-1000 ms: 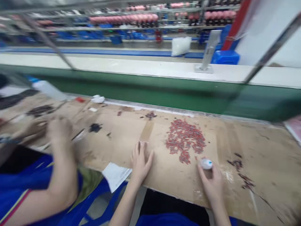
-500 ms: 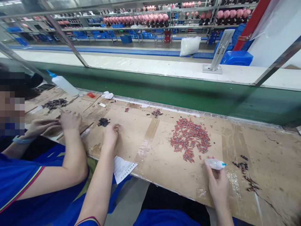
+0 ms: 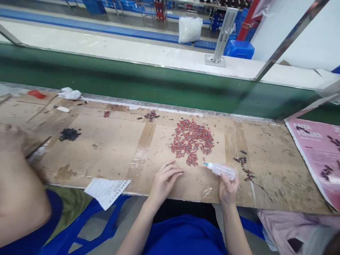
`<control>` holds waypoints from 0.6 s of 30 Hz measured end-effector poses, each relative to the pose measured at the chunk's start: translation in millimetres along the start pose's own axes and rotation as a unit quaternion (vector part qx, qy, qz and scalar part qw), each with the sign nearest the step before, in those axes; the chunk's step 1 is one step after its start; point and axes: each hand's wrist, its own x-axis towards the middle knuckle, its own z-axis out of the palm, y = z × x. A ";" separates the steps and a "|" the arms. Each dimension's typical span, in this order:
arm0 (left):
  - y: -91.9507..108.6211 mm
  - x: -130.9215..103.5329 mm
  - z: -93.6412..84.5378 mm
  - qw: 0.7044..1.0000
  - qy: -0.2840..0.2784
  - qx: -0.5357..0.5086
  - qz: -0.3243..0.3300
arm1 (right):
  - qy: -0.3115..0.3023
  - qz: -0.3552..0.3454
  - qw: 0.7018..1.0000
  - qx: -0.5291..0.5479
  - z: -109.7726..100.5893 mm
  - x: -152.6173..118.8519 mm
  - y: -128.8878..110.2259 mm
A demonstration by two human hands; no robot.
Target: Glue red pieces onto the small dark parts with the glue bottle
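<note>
My right hand (image 3: 228, 187) is wrapped round a small translucent squeeze bottle (image 3: 222, 170). The bottle is tilted on its side, with its blue nozzle pointing left. Facing it, my left hand (image 3: 165, 180) hovers by the front of the cardboard-covered table (image 3: 111, 156), thumb and fingers pinched together. A tiny dark thing seems to sit at those fingertips, too small to name. Just beyond both hands spreads a pile of small red-and-dark pieces (image 3: 192, 140). A smaller heap of black pieces (image 3: 69, 134) lies farther left.
Small dark pieces (image 3: 241, 161) lie right of the bottle. Another cluster (image 3: 152, 115) sits at the back. A paper slip (image 3: 106, 191) overhangs the front edge. A co-worker's arm (image 3: 18, 184) is at left, a pink printed sheet (image 3: 316, 152) at right. A green barrier (image 3: 132, 83) runs behind.
My left hand has come from beside the black heap to in front of the red pile. My right hand has turned the bottle so its nozzle points left instead of right. The view has swung right and down.
</note>
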 end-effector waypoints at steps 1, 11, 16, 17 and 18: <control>-0.3 -3.8 8.5 1.000 -0.001 0.011 0.008 | 0.000 0.015 1.000 0.026 1.4 -2.2 -1.3; -13.7 -13.2 10.6 0.997 0.014 0.063 -0.032 | -0.041 0.089 0.994 0.041 40.1 -25.5 -12.9; -7.7 -13.8 6.7 0.997 0.010 0.037 -0.064 | -0.071 0.062 0.994 -0.048 45.5 -26.6 -17.1; -6.9 -13.8 6.9 0.997 0.016 0.033 -0.070 | -0.076 0.062 0.994 -0.058 46.1 -26.7 -17.2; -6.4 -14.0 7.4 0.996 0.023 0.029 -0.076 | -0.079 0.062 0.993 -0.067 46.6 -26.9 -17.1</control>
